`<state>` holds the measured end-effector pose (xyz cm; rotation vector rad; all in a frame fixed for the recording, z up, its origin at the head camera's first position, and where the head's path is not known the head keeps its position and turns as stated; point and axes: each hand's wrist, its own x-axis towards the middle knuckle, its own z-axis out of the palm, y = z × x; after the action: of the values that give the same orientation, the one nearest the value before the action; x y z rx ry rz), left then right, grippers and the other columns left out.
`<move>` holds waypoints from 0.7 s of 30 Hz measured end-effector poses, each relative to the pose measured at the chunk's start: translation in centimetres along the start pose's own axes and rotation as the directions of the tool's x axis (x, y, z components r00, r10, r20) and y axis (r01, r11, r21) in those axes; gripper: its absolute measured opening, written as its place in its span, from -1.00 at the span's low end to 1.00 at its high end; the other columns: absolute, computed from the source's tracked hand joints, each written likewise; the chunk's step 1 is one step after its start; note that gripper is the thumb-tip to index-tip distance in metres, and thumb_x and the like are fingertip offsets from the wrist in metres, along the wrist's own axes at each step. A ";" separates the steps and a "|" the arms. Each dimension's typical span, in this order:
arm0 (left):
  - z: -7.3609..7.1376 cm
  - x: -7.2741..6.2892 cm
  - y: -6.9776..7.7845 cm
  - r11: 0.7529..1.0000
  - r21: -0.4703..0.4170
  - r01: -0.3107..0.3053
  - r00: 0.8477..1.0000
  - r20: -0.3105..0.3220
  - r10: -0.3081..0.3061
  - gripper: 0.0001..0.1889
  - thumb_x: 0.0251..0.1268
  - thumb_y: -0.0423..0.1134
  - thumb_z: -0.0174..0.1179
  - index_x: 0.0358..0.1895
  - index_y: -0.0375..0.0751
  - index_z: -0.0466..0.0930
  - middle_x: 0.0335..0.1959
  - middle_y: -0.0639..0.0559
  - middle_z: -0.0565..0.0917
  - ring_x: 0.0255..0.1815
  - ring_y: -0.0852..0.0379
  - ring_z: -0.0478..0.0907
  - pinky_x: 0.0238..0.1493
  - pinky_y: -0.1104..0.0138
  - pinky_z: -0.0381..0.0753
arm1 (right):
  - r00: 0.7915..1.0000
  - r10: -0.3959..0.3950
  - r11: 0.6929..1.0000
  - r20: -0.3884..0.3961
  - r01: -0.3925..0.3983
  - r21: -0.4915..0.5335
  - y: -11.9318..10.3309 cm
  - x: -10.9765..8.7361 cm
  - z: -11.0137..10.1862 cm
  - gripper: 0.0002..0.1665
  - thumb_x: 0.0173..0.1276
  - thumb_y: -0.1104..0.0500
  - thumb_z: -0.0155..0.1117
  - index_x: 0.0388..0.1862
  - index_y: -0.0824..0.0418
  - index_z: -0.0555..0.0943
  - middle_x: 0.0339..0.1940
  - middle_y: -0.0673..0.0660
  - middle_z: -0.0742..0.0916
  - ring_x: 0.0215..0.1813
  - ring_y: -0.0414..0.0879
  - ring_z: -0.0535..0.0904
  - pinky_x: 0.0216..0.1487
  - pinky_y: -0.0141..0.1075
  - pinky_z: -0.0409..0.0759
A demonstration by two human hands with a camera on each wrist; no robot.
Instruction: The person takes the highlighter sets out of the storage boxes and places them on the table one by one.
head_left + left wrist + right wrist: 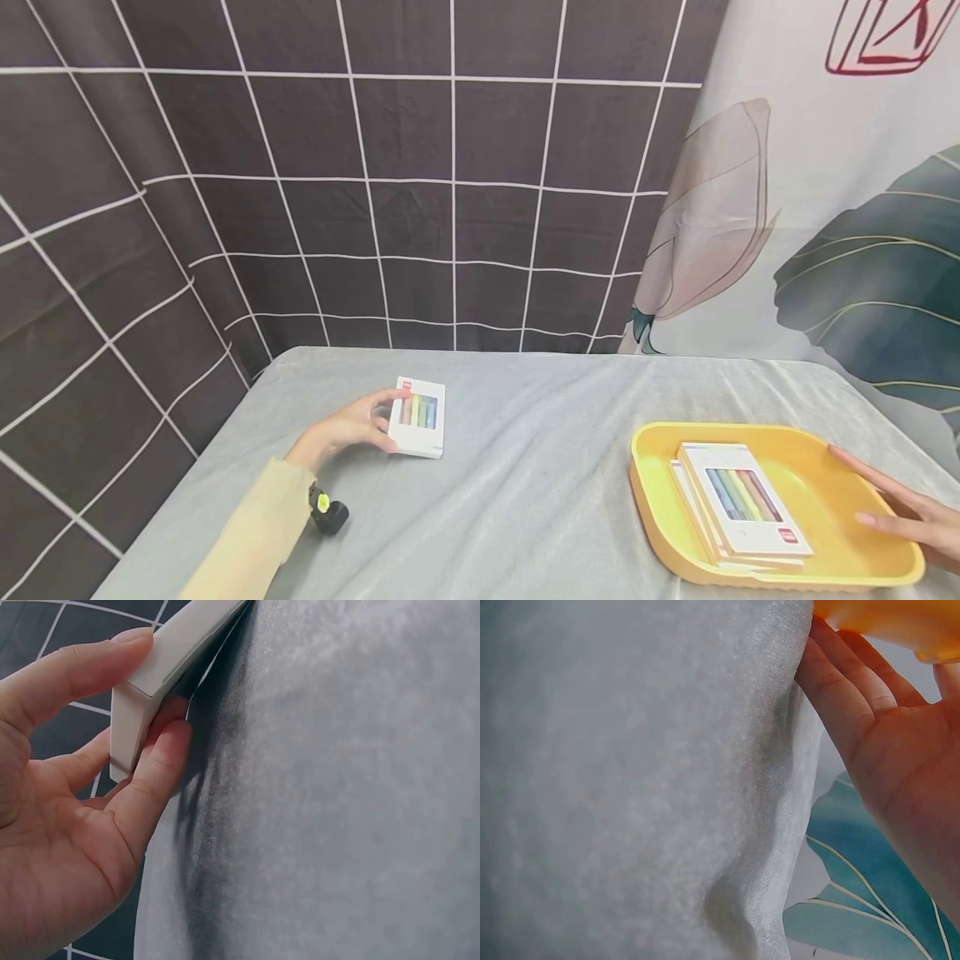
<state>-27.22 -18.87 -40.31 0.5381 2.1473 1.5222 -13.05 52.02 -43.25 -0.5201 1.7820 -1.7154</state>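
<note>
Toward eleven o'clock from the person, over the desk (525,500), I see the left grip (351,426) clamped on a white box (417,437) with a colourful window (422,412), thumb at its six o'clock end. Whether the box touches the desk I cannot tell. Out at two o'clock sits a yellow tray (817,487) bearing a stack of similar boxes (750,504); the right grip (926,517) pinches its three o'clock rim, thumb inside, fingers outside and fairly straight. To manage this hold well, I'd say, press on the stiff outer edges and spare the window, where thin card could buckle. Level the box before shifting it, so no corner drags on soft cloth. Light, steady pressure should suit the tray; hauling on that rim could tip it and slide the stack.
</note>
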 end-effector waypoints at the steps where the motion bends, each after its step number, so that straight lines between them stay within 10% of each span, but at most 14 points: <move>1: 0.0 0.0 0.0 1.000 0.003 0.000 1.000 0.002 0.000 -0.08 -0.27 -0.51 0.31 0.33 -0.39 0.07 0.24 -0.45 0.04 -0.23 0.05 0.57 -0.20 0.35 0.50 | 1.000 -0.002 1.000 -0.002 0.001 -0.005 0.0 0.0 0.0 -0.11 0.42 0.44 -0.43 0.33 -0.50 -0.28 0.17 -0.53 -0.09 0.15 -0.71 0.09 0.05 -0.25 0.49; 21: -0.1 -0.2 -0.1 0.997 0.073 0.021 1.000 -0.003 -0.020 -0.11 -0.25 -0.50 0.29 0.32 -0.41 0.10 0.29 -0.47 0.02 -0.27 0.07 0.56 -0.18 0.36 0.47 | 0.998 0.004 0.994 -0.069 -0.011 -0.106 -0.1 0.0 0.2 -0.12 0.42 0.43 -0.37 0.33 -0.51 -0.27 0.16 -0.56 -0.04 0.11 -0.75 0.08 -0.03 -0.26 0.53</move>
<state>-27.08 -19.11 -40.31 0.5374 2.2103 1.4391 -12.90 51.87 -43.19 -0.5047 1.9299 -1.6579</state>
